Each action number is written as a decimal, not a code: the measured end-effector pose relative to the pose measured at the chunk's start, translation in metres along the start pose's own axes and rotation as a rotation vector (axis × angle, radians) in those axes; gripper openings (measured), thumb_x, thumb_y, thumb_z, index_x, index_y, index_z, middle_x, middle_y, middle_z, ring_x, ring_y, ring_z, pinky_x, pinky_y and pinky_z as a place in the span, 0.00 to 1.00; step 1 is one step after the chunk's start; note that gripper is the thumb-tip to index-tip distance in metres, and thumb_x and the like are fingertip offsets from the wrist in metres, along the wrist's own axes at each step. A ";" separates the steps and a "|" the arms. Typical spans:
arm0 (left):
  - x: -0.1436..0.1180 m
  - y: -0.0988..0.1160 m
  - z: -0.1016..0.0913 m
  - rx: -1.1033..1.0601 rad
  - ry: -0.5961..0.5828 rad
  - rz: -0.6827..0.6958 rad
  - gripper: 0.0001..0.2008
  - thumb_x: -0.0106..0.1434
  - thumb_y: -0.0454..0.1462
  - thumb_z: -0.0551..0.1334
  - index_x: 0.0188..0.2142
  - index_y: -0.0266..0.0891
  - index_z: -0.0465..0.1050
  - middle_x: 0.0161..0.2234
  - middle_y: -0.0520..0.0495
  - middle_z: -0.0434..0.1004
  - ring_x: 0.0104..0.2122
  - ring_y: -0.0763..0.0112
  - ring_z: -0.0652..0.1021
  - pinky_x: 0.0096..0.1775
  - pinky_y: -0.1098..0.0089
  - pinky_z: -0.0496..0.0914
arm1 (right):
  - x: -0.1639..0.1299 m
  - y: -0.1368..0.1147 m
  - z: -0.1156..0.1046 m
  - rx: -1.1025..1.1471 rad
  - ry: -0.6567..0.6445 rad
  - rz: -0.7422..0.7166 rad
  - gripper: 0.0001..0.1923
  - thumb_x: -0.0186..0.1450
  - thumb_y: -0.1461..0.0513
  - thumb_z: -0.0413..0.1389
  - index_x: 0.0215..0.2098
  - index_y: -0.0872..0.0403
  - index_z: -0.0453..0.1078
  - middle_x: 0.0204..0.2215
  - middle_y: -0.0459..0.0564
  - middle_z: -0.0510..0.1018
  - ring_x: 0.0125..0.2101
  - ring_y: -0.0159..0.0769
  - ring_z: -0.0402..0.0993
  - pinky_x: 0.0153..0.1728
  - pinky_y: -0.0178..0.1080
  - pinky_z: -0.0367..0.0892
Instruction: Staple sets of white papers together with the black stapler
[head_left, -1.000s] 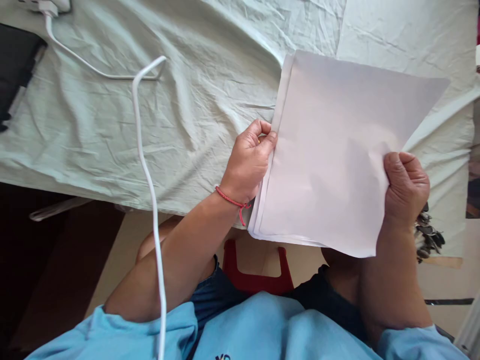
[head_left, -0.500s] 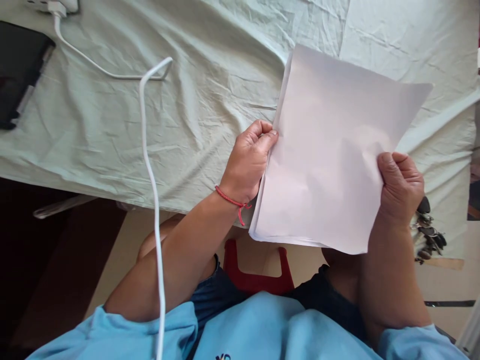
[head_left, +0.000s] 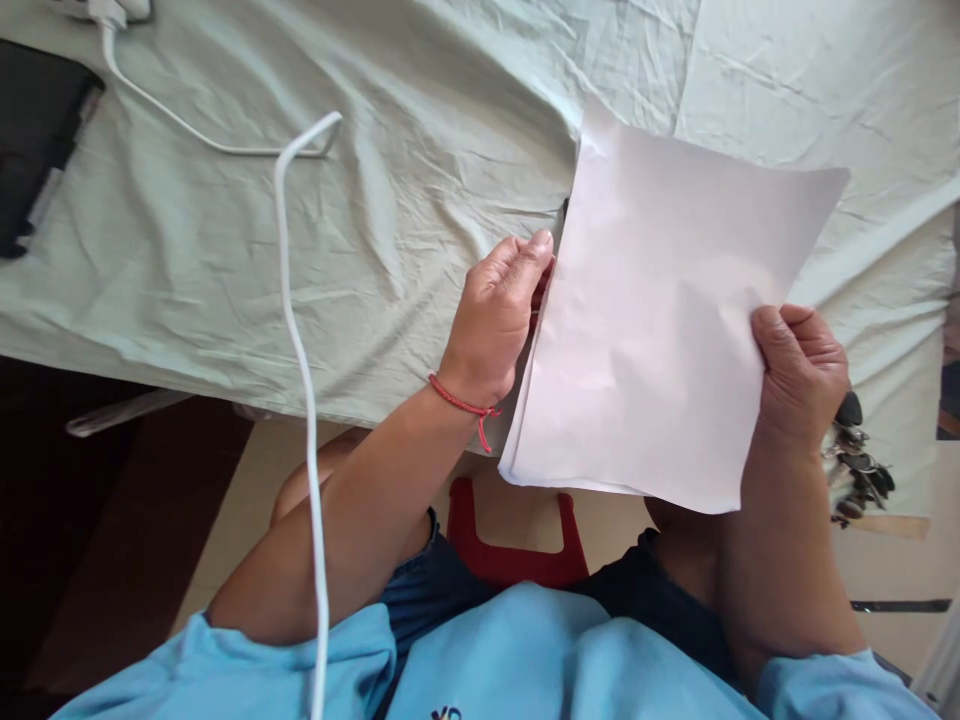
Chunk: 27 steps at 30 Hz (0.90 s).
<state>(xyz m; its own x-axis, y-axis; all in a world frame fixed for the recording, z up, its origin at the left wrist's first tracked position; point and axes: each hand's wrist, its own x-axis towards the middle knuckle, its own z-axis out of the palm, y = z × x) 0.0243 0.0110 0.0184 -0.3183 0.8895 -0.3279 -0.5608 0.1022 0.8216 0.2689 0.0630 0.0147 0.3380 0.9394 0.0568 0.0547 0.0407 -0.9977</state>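
Note:
A thin stack of blank white paper sheets (head_left: 652, 320) is held tilted above the front edge of the cloth-covered table. My right hand (head_left: 802, 375) pinches the right edge, thumb on top and fingers behind. At the left edge is my left hand (head_left: 499, 315), its fingers curled in and partly hidden behind the sheets. Its thumb lies along the curled index finger, just off the top sheet. A red string bracelet (head_left: 461, 398) circles that wrist. The top sheet bows, with a crease near its upper left corner. A small dark thing (head_left: 564, 208) peeks out behind the left edge.
Pale green cloth (head_left: 420, 130) with wrinkles covers the table. A white cable (head_left: 289, 270) runs from a plug at the upper left toward me. A black device (head_left: 41, 140) lies at the far left, a bunch of keys (head_left: 859, 465) at the right. Below is a red stool (head_left: 517, 560).
My left thumb has lifted off the paper's left edge. The top sheet's left side has shifted and creased, and a dark thing now shows behind it. My right hand keeps its grip.

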 end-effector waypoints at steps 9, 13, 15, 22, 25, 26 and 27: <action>0.004 -0.010 -0.011 0.219 -0.134 0.087 0.17 0.71 0.46 0.73 0.33 0.44 0.70 0.30 0.52 0.75 0.35 0.68 0.80 0.38 0.67 0.75 | -0.001 0.000 0.002 -0.022 0.009 0.021 0.18 0.49 0.56 0.77 0.29 0.55 0.76 0.24 0.40 0.75 0.26 0.25 0.68 0.29 0.29 0.67; 0.008 -0.016 -0.014 0.348 -0.183 0.148 0.20 0.73 0.48 0.70 0.29 0.44 0.68 0.29 0.50 0.77 0.38 0.64 0.80 0.37 0.66 0.74 | -0.004 -0.003 0.005 -0.039 -0.004 0.050 0.17 0.48 0.57 0.77 0.28 0.55 0.76 0.23 0.40 0.74 0.25 0.25 0.67 0.28 0.30 0.66; 0.007 -0.014 -0.014 0.400 -0.193 0.157 0.22 0.74 0.47 0.69 0.26 0.44 0.65 0.27 0.50 0.74 0.37 0.65 0.79 0.36 0.66 0.72 | -0.006 -0.006 0.006 -0.054 -0.013 0.073 0.16 0.48 0.57 0.76 0.28 0.55 0.77 0.22 0.40 0.75 0.24 0.24 0.66 0.28 0.30 0.65; 0.005 -0.011 -0.017 0.442 -0.204 0.131 0.23 0.76 0.47 0.66 0.26 0.43 0.66 0.26 0.51 0.73 0.33 0.66 0.80 0.35 0.65 0.74 | -0.009 -0.001 0.005 -0.068 -0.088 0.154 0.15 0.50 0.58 0.75 0.28 0.55 0.76 0.24 0.42 0.76 0.24 0.25 0.65 0.26 0.30 0.62; 0.006 -0.012 -0.018 0.323 -0.208 0.137 0.18 0.76 0.51 0.67 0.35 0.42 0.75 0.32 0.49 0.82 0.41 0.59 0.86 0.42 0.62 0.82 | -0.005 0.006 0.003 -0.034 -0.130 0.128 0.15 0.51 0.58 0.76 0.31 0.54 0.77 0.23 0.40 0.74 0.23 0.25 0.63 0.23 0.30 0.60; 0.006 -0.011 -0.018 0.271 -0.205 0.127 0.16 0.76 0.51 0.67 0.37 0.42 0.77 0.34 0.48 0.84 0.46 0.56 0.87 0.44 0.60 0.83 | -0.003 0.007 0.002 -0.033 -0.131 0.112 0.15 0.52 0.58 0.76 0.32 0.54 0.78 0.24 0.40 0.75 0.23 0.25 0.63 0.23 0.30 0.59; 0.006 -0.009 -0.017 0.219 -0.196 0.113 0.15 0.76 0.50 0.66 0.39 0.42 0.78 0.36 0.47 0.85 0.50 0.53 0.87 0.48 0.57 0.84 | -0.001 0.008 0.001 -0.030 -0.127 0.096 0.15 0.53 0.58 0.76 0.34 0.53 0.78 0.26 0.41 0.77 0.24 0.25 0.64 0.23 0.30 0.60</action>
<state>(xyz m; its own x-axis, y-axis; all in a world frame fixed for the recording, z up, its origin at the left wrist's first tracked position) 0.0143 0.0079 0.0006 -0.2036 0.9675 -0.1500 -0.3457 0.0723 0.9356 0.2678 0.0624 0.0062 0.2221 0.9739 -0.0463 0.0564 -0.0602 -0.9966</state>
